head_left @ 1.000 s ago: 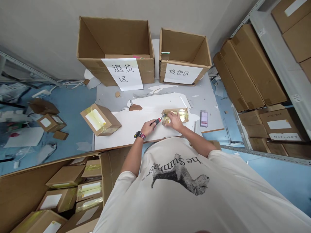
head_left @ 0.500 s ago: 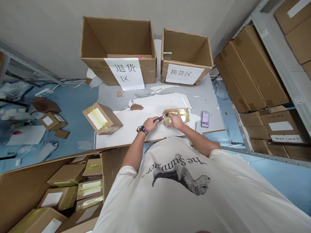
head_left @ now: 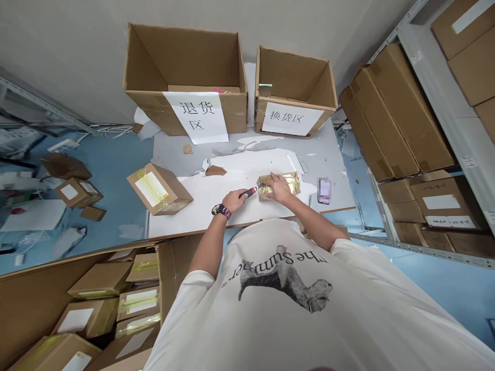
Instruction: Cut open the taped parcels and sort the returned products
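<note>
My left hand (head_left: 233, 200), with a watch on its wrist, is closed around a red-and-black utility knife (head_left: 248, 192). The knife points right, its tip by the left end of a small cardboard box (head_left: 293, 183) wrapped in yellowish tape; whether the blade touches the box cannot be made out. Across the box's top lies my right hand (head_left: 280, 189), its fingers gripping and steadying it. A larger taped carton (head_left: 174, 191) with a white label sits tilted on the white tabletop (head_left: 216, 198), left of my hands.
Two big open cartons with paper signs, one left (head_left: 181, 113) and one right (head_left: 294, 118), stand at the table's back. A phone (head_left: 324, 190) lies right of the small box. Labelled boxes (head_left: 100, 281) fill a large carton at lower left. Shelving (head_left: 429, 103) with cartons flanks the right.
My left hand and the knife have drawn back slightly left from the small box. My right hand's fingers have shifted and now lie flatter over its top.
</note>
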`<state>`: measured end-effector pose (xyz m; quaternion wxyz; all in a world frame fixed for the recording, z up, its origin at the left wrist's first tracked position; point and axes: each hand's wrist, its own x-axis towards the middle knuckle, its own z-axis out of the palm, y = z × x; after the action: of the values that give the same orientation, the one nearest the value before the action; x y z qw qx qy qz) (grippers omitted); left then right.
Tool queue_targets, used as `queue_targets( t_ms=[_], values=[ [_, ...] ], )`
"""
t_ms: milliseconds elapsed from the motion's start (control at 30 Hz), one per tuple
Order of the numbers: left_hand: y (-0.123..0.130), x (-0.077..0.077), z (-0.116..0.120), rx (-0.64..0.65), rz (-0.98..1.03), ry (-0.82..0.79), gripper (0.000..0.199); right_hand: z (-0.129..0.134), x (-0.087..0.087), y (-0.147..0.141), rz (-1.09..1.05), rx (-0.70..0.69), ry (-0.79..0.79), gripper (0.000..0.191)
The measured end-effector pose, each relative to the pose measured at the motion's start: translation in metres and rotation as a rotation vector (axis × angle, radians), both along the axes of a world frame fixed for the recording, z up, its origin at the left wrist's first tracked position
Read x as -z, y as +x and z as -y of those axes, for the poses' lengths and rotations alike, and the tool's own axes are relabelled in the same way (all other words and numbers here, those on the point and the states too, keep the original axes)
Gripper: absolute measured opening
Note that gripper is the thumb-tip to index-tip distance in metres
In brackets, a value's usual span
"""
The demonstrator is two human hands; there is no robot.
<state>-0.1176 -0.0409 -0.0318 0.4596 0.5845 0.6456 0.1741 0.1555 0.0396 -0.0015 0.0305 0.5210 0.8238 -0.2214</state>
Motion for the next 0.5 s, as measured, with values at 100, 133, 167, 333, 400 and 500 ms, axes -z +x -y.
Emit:
queue_targets(
  t_ms=[100,133,167,333,400,500],
  values=[
    [0.003,-0.003,0.001,-0.009,0.016,-0.030,0.046,-0.004,0.001,-0.002,-0.025,-0.039,-0.007,0.035],
    [0.003,-0.004,0.000,-0.010,0.026,-0.034,0.046,-0.005,0.001,-0.003,-0.037,-0.049,-0.008,0.032],
    [0.004,-0.005,-0.001,-0.009,0.038,-0.035,0.045,-0.007,0.002,-0.003,-0.046,-0.055,-0.008,0.028],
    [0.002,-0.008,-0.011,0.045,0.073,-0.022,0.040,-0.012,0.000,-0.002,-0.070,-0.058,-0.011,0.016],
    [-0.001,-0.007,-0.013,0.064,0.107,-0.033,0.040,-0.013,-0.001,-0.002,-0.087,-0.060,-0.012,0.018],
    [-0.006,-0.003,-0.010,0.046,0.187,-0.087,0.044,-0.012,-0.002,-0.001,-0.093,-0.056,-0.017,0.018]
  ],
)
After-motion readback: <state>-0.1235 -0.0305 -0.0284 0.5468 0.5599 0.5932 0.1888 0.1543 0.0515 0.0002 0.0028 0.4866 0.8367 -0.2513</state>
